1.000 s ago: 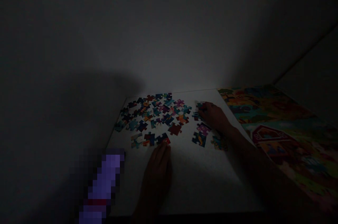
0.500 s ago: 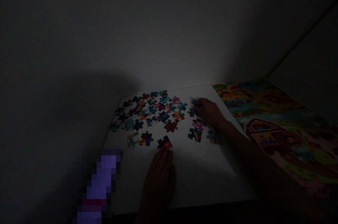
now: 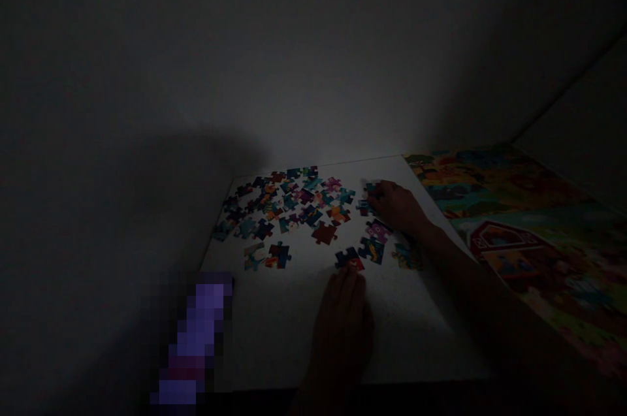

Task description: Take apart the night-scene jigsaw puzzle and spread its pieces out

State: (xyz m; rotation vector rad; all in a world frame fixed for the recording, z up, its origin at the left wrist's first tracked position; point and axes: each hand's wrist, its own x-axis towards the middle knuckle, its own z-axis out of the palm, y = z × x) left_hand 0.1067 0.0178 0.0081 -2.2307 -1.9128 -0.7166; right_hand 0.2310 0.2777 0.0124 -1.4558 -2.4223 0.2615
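Note:
My left hand (image 3: 345, 311) lies over the white table with its fingers stretched out, the tips resting on a dark blue and red puzzle piece (image 3: 349, 258). Right beside that piece is a dark blue one with an orange shape (image 3: 371, 250). Farther back, my right hand (image 3: 396, 204) is closed, thumb and fingers pinching the edge of a dark teal puzzle piece (image 3: 371, 188). A blue piece (image 3: 365, 208) and a purple piece (image 3: 378, 230) lie just below this hand. Under the right forearm sits a teal and brown piece (image 3: 407, 256).
Several loose puzzle pieces (image 3: 304, 196) spread across the back left of the table (image 3: 274, 324). Two pieces (image 3: 278, 255) lie nearer. Colourful barn and animal pictures (image 3: 509, 240) cover the right side. A wall (image 3: 313, 76) rises behind; a blurred purple shape (image 3: 200, 331) stands left.
My left hand has slid the dark blue and red piece rightward, away from the left pieces and up to the one with the orange shape. My right hand stays at its piece.

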